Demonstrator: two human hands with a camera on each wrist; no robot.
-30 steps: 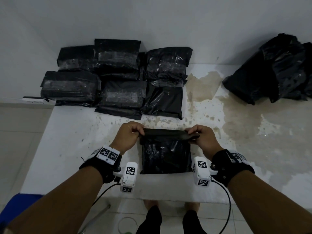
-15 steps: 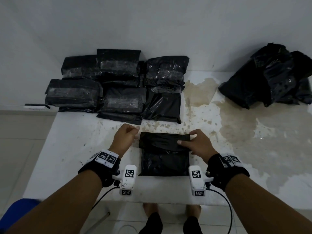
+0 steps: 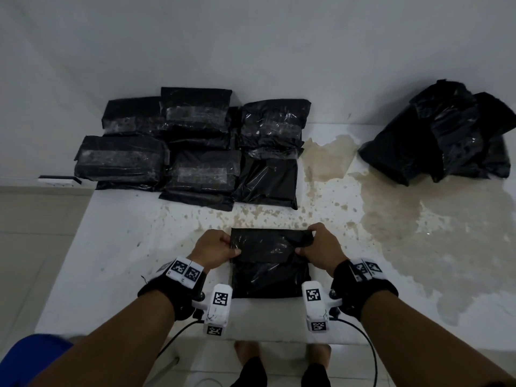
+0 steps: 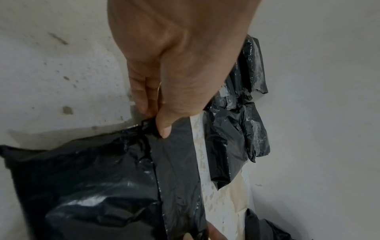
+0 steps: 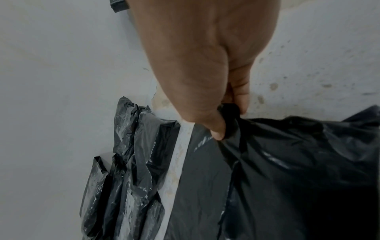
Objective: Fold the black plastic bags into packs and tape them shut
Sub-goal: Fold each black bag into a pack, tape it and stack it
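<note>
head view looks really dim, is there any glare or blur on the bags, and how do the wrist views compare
Head view: dim, grey cast; soft glare on the taped packs; edges bowed by the wide lens. Left wrist view: the left hand is close and soft; sheen on the black bag. Right wrist view: the right hand looms large; the bag's lower right sinks into shadow.

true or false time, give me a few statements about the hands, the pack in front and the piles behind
1. Both hands grip the folded pack, left hand on its left edge, right hand on its right edge. True.
2. The finished packs sit at the back left against the wall. True.
3. The loose heap of bags lies at the back left too. False: it is at the back right.
4. The pack in the hands already carries a tape strip. False: no tape shows on it.
5. The table top is spotless. False: brownish stains cover its right part.
</note>
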